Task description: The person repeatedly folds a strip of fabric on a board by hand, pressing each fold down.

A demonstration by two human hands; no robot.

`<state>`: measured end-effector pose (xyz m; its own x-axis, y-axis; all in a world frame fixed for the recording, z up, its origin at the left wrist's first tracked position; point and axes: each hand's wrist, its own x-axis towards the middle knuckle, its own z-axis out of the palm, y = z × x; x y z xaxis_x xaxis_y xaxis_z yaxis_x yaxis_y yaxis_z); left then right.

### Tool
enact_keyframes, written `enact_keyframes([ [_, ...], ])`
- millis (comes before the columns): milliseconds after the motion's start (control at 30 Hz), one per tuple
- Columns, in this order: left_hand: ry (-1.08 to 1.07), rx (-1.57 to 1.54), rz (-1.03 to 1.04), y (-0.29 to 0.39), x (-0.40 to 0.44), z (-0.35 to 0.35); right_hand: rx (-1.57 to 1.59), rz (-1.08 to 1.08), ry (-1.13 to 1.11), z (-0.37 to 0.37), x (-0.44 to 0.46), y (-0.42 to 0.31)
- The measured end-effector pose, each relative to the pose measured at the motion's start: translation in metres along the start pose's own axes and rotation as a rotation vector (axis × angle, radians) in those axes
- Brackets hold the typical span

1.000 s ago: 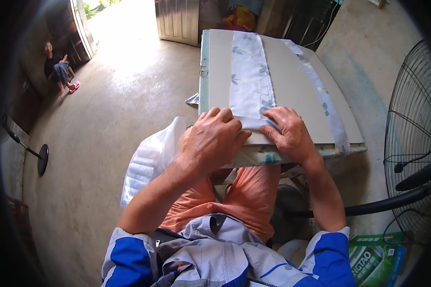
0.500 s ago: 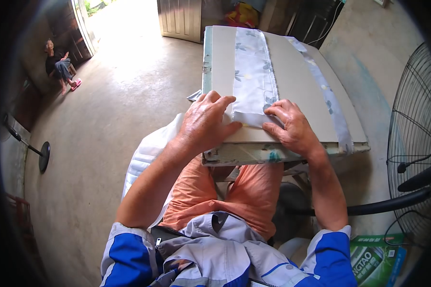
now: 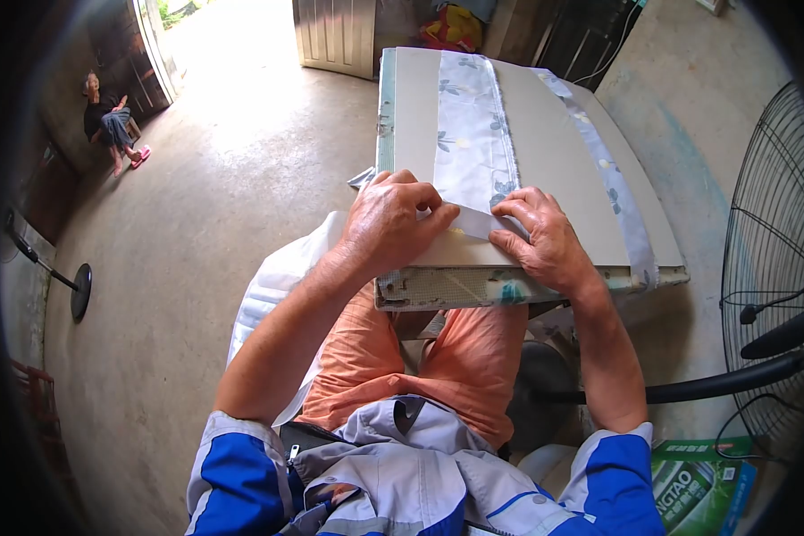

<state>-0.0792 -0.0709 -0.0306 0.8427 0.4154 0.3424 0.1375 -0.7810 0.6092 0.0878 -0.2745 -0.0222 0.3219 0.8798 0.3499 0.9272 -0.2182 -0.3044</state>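
1. A bare left hand (image 3: 393,219), thumb and fingers apparently closed on the cloth, gripped the left corner of the folded near end of a patterned cloth strip (image 3: 475,134). The exact pinch was partly hidden by the knuckles.

2. A bare right hand (image 3: 542,234) pressed the right side of the same fold, its thumb and forefinger slightly apart, with a little of the pale cloth showing between them.

3. The strip ran lengthwise over a pale board (image 3: 567,152), its frayed long edge to the right. Its folded end lay just short of the board's near edge, leaving a narrow margin of board before the worn, green-marked side of the table (image 3: 447,288).

4. A second patterned strip (image 3: 609,179) slanted down the board's right side and reached the near edge, well apart from the first; bare board separated the two.

5. Left of the table, near the left forearm, hung a white sheet-like bundle (image 3: 272,286). Beyond it, open floor (image 3: 161,295) stretched toward the bright doorway, where a seated person (image 3: 107,121) was well apart from the hands.

6. Room was tighter on the right: a large wire-caged fan (image 3: 773,268) stood near the table's right edge, above a green box (image 3: 701,487).
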Motion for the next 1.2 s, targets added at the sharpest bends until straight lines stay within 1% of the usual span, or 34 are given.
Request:
enact_keyframes([
  [167,0.081,0.006,0.061,-0.009,-0.004,0.010,0.038,0.020,-0.011,0.001,0.000,0.002],
  [367,0.181,0.100,0.124,-0.007,-0.012,0.017,0.102,-0.014,0.068,0.004,-0.005,0.008],
  [467,0.181,0.110,0.122,-0.007,-0.014,0.018,0.104,-0.039,0.141,0.005,-0.010,0.010],
  [667,0.180,0.130,0.125,-0.004,-0.015,0.018,0.137,0.037,0.233,0.002,-0.026,0.015],
  [767,0.179,0.137,0.138,-0.003,-0.015,0.018,0.171,0.096,0.220,-0.002,-0.032,0.013],
  [867,0.199,0.146,0.157,-0.005,-0.015,0.019,0.025,0.020,0.335,-0.005,-0.037,0.001],
  [967,0.205,0.152,0.150,-0.002,-0.016,0.019,-0.078,-0.129,0.332,-0.009,-0.040,-0.021],
  [1067,0.225,0.154,0.181,-0.006,-0.015,0.022,-0.099,-0.183,0.221,-0.007,-0.038,-0.038],
  [1200,0.221,0.142,0.167,-0.006,-0.015,0.021,-0.141,-0.123,0.101,0.005,-0.044,-0.027],
])
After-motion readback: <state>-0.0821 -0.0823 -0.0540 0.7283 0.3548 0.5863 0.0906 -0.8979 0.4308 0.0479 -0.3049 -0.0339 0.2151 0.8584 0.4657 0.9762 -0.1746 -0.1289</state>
